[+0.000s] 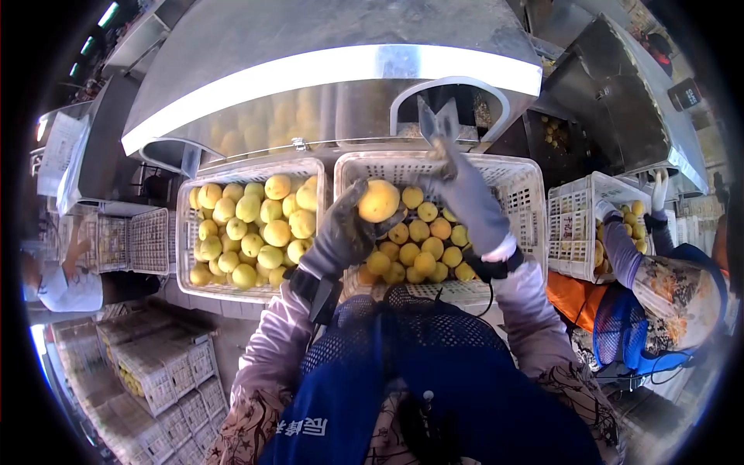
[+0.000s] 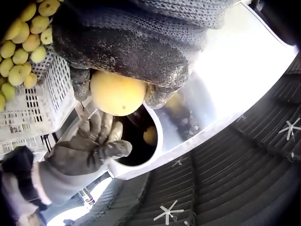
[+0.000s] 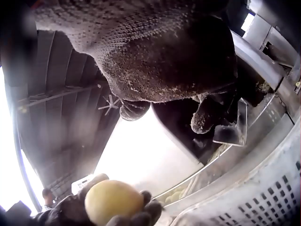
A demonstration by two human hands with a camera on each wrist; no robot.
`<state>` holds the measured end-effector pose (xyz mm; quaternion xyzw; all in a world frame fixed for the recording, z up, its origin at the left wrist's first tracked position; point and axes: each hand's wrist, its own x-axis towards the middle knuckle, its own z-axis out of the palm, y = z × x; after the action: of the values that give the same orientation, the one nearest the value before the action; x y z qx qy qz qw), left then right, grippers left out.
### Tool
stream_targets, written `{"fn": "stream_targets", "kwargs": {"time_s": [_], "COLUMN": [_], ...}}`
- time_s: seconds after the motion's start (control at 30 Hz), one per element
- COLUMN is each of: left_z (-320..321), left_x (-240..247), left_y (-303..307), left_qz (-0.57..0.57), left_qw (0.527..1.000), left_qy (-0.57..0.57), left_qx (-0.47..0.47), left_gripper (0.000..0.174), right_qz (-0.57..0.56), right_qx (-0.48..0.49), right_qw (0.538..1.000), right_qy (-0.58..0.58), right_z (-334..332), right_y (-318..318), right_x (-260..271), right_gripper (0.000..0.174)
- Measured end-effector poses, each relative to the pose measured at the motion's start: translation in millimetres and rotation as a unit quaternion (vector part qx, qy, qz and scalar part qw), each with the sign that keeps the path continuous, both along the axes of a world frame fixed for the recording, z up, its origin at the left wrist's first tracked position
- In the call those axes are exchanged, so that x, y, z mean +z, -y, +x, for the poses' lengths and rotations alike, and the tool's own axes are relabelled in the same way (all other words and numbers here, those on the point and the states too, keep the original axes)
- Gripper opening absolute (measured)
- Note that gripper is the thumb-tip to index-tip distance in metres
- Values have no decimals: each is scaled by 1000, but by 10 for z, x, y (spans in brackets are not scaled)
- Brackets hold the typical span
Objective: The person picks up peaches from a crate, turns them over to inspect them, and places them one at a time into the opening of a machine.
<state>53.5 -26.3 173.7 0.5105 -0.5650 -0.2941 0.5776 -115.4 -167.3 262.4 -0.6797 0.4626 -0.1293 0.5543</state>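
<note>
A large yellow fruit [image 1: 379, 201] [image 2: 118, 93] [image 3: 114, 202] sits in the grip of the gloved left hand [image 1: 346, 232] [image 2: 127, 47], above the right-hand crate [image 1: 521, 186]. Fingers curl round its sides in both wrist views. The gloved right hand [image 1: 467, 203] [image 2: 82, 153] [image 3: 164, 63] is raised beyond the fruit, close to an oval opening in the metal bench. Its fingers are relaxed and slightly bent, with nothing visible in them. Angled metal plates [image 1: 438, 120] [image 3: 230, 134] stand near its fingertips; whether they touch cannot be told. Smaller yellow fruits [image 1: 419, 230] lie in the crate below.
A second crate [image 1: 184, 256] of larger yellow-green fruits stands at the left. The metal bench [image 1: 325, 66] runs along the far side. Another person [image 1: 674, 294] works at a crate [image 1: 570, 229] on the right. Stacked crates [image 1: 159, 372] stand at lower left.
</note>
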Motion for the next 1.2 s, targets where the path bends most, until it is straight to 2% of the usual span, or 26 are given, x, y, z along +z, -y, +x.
{"fn": "stream_targets", "kwargs": {"time_s": [0.03, 0.07, 0.1, 0.17, 0.27, 0.3, 0.33, 0.37, 0.4, 0.43, 0.47, 0.57, 0.63, 0.73, 0.8, 0.83, 0.87, 0.9, 0.93, 0.97, 1.0, 1.07, 1.1, 1.13, 1.17, 1.2], "left_z": [54, 97, 55, -61, -143, -309, -272, -210, -168, -230, -202, -187, -79, -52, -84, -67, -50, -55, -69, -124, -191, -207, -157, -106, -74, -56], "left_x": [83, 143, 120, 86, 312, 452, 423, 322, 173, 104, 53, 251, -101, 50, 184, 180, 147, 51, -19, -76, -126, -236, -379, -520, -626, -731], "left_y": [62, 119, 106, 78, 108, 152, 186, 223, 267, 380, 391, 479, 577, 645, 648, 641, 617, 578, 616, 666, 721, 899, 975, 1062, 1137, 1199], "left_qz": [-58, -116, -121, -62, -49, -62, -63, 21, 107, 147, 146, 368, 344, 281, 237, 273, 311, 293, 297, 283, 269, 232, 167, 77, 74, 78], "left_qw": [993, 971, 971, 995, 996, 936, 936, 966, 979, 965, 965, 867, 874, 889, 897, 886, 873, 841, 839, 850, 861, 837, 972, 977, 978, 993], "left_qy": [103, 205, 206, 70, 54, -284, -283, -195, -105, -140, -139, -335, -343, -358, -366, -369, -372, -453, -455, -443, -432, -495, -162, 196, 193, 46], "left_qx": [-12, -26, -30, -31, -57, -200, -201, -170, -135, -168, -170, 31, 2, -48, -73, -62, -49, -35, -34, -21, -6, -17, -27, -33, -34, -78], "left_gripper": [52, 52, 52, 33, 39, 48, 48, 47, 58, 57, 57, 74, 76, 78, 78, 78, 77, 50, 50, 51, 53, 56, 56, 56, 56, 55], "right_qz": [-2, -121, -238, -226, -193, -282, -369, -369, -381, -390, -392, -321, -301, -321, -264, -263, -263, -253, -241, -312, -309, -356, -366, -369, -306, -241], "right_qx": [0, 70, 137, 101, 31, 28, 25, 26, 84, 140, 138, 58, 52, -10, -137, -162, -162, -151, -139, -132, -129, -80, -74, -73, -42, -13], "right_qw": [1000, 990, 961, 966, 975, 955, 927, 927, 921, 905, 905, 943, 949, 941, 947, 940, 940, 952, 960, 940, 942, 930, 927, 926, 950, 967], "right_qy": [0, 22, 42, 74, 103, 84, 64, 65, -15, -93, -93, 60, 78, 106, 121, 143, 144, 78, 11, 26, 22, 30, 21, 19, 51, 83], "right_z": [-48, -83, -102, -76, -143, -201, -230, -246, -261, -269, -292, -312, -306, -159, -41, 8, 41, 67, 96, 133, 143, 83, 46, 7, -54, -103], "right_y": [-147, -246, -299, -359, -481, -510, -507, -514, -519, -506, -459, -287, -188, 18, 249, 420, 519, 571, 598, 610, 653, 729, 722, 770, 823, 850], "right_x": [-203, -589, -784, -741, -424, -288, -222, -225, -239, -258, -333, -516, -490, -512, -571, -810, -853, -910, -975, -1066, -1135, -1194, -1179, -1175, -1174, -1181], "right_gripper": [80, 84, 88, 89, 87, 89, 90, 90, 89, 88, 88, 83, 83, 80, 78, 76, 76, 74, 73, 72, 72, 83, 83, 83, 81, 80]}}
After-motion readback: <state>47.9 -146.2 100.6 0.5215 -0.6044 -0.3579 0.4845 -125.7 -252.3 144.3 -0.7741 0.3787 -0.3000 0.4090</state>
